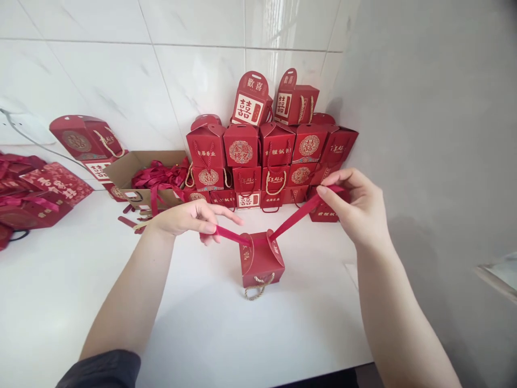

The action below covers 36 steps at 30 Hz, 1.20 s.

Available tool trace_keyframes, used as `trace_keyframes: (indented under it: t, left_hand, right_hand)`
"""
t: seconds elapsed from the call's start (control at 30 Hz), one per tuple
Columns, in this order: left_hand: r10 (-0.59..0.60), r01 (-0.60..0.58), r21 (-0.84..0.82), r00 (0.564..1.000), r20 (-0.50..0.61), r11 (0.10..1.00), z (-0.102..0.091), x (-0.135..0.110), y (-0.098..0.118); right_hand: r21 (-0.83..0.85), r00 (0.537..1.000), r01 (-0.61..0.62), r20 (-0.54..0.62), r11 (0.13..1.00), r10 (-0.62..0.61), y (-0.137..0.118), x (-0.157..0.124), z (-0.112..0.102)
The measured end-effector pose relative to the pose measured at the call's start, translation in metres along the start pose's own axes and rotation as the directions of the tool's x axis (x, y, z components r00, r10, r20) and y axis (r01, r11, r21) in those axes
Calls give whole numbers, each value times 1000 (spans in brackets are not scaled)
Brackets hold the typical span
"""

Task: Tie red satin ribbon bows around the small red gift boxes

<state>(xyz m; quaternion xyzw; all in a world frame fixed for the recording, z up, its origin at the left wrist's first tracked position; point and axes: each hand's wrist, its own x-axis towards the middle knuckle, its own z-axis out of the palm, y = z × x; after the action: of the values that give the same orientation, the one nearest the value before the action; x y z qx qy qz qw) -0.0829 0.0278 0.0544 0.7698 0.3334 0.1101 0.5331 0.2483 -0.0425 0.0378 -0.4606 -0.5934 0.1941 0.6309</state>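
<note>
Red ribbon drawn up through the top of a small red gift box; one end pinched by the left hand, the other by the right hand. White counter beneath. Stacked red boxes banked behind, against tiled wall.

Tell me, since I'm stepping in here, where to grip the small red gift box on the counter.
Probably by its lower walls, coming from the near side, with thumb and fingers on opposite faces. The peaked top of the small red gift box carries the red ribbon that the left hand and right hand hold out to either side, and the twisted gold cord handle hangs slack in front.
</note>
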Motion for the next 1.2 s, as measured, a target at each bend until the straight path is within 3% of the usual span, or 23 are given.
trace_keyframes:
  t: [0.1, 0.17, 0.23, 0.33, 0.4, 0.57, 0.67, 0.73, 0.83, 1.07, 1.13, 1.2]
  left_hand:
    - [240, -241, -12, 958, 159, 970, 1, 10, 17]
    - [379, -378, -30, 920, 99, 925, 3, 17, 24]
    - [453, -455, -19, 890, -59, 890, 9, 24, 31]
    - [427, -464, -15, 826, -368, 886, 21, 31, 41]
    - [366, -431, -25, 796, -482, 902, 30, 34, 47]
    - [336, -413, -104, 843, -421, 905, 47, 41, 55]
    - [319, -417, -150, 842, -435, 897, 52, 48, 53]
    - [280, -413, -154, 804, -524, 898, 56, 55, 51]
    - [227, -415, -134, 709, -668, 900, 62, 62, 50]
    - [291, -471, 10, 529, -797, 882, 68, 74, 48]
    - [308, -493, 25, 502, -808, 870, 68, 78, 46]
    - [304, -510, -2, 517, -800, 860, 68, 81, 44]
  right_hand:
    - [77, 991, 113, -82, 991, -107, -13, 12, 19]
    - [186, 984, 149, -122, 971, -127, -14, 18, 33]
    - [293, 986, 142, -128, 946, -108, -13, 21, 44]
    - [403, 995, 83, -85, 912, -53, -7, 20, 58]
    - [440, 1000, 28, -18, 897, -23, -3, 17, 67]
    - [446, 990, -98, 135, 889, 41, 4, 13, 84]
    - [435, 974, -156, 217, 887, 65, 5, 13, 88]
    - [409, 966, -175, 246, 896, 76, 4, 13, 87]
    - [335, 958, -201, 266, 921, 112, 3, 14, 82]
    - [254, 935, -188, 343, 949, 94, -3, 12, 75]
    - [256, 933, -180, 352, 950, 82, -3, 12, 76]
    - [249, 931, -172, 358, 953, 75, -2, 12, 77]
